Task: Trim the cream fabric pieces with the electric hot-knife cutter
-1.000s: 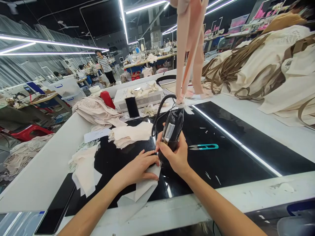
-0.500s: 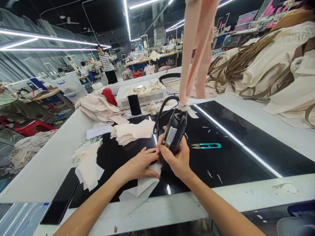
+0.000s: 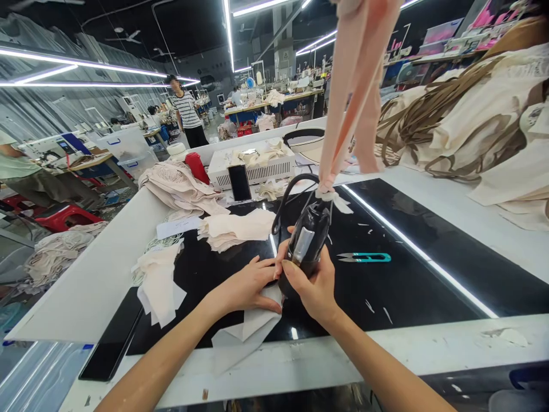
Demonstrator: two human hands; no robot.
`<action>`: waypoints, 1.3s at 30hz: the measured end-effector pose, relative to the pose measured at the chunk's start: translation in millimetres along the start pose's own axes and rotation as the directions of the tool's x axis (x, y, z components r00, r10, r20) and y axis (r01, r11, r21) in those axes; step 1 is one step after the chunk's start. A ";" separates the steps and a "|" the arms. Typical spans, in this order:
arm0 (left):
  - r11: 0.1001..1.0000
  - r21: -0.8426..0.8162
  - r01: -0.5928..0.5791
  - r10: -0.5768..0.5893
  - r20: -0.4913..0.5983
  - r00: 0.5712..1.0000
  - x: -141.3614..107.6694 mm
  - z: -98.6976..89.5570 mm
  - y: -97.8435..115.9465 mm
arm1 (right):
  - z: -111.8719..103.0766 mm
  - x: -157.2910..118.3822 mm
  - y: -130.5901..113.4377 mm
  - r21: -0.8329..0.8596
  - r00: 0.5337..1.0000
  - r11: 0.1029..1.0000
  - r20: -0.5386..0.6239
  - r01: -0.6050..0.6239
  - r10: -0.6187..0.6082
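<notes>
My right hand (image 3: 315, 283) is wrapped round a black corded hand tool (image 3: 309, 237) with a silver plate on its side. Pink fabric strips (image 3: 358, 97) tied at its top run up out of view. The tool's lower end is mostly hidden by my fingers. My left hand (image 3: 249, 286) lies flat with fingers stretched out, pressing a pale cloth piece (image 3: 256, 323) on the black work surface (image 3: 412, 286). Its fingertips are close beside the tool's base. Thread snips (image 3: 366, 257) with a teal handle lie to the right of my right hand.
Stacked cream cloth pieces (image 3: 240, 226) and cut pieces (image 3: 160, 283) lie to the left. Behind them are a white vented box (image 3: 218, 170), an upright phone (image 3: 239, 182) and a red spool (image 3: 197, 167). Garments (image 3: 463, 126) heap at right. A person (image 3: 187, 111) stands in the background.
The view has turned slightly, so the scene sits a little further right. Both hands keep nearly the same pose, with the tool still in my right hand.
</notes>
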State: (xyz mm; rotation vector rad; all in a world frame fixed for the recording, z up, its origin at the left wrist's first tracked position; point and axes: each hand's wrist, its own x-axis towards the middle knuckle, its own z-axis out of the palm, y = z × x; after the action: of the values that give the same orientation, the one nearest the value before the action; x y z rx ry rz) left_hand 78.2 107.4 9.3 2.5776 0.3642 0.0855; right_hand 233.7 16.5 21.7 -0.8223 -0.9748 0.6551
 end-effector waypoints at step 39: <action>0.950 0.303 0.070 0.044 -0.355 0.934 -41.4 41.1 4.7 | -18.8 -15.3 -22.8 0.213 0.990 0.977 0.136 -0.006 -0.023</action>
State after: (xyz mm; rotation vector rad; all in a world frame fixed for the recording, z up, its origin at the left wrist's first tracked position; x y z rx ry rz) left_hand 45.0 71.7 -23.1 2.8702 0.5686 0.5410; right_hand 246.9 -13.5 28.0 -0.5891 -1.0122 0.8022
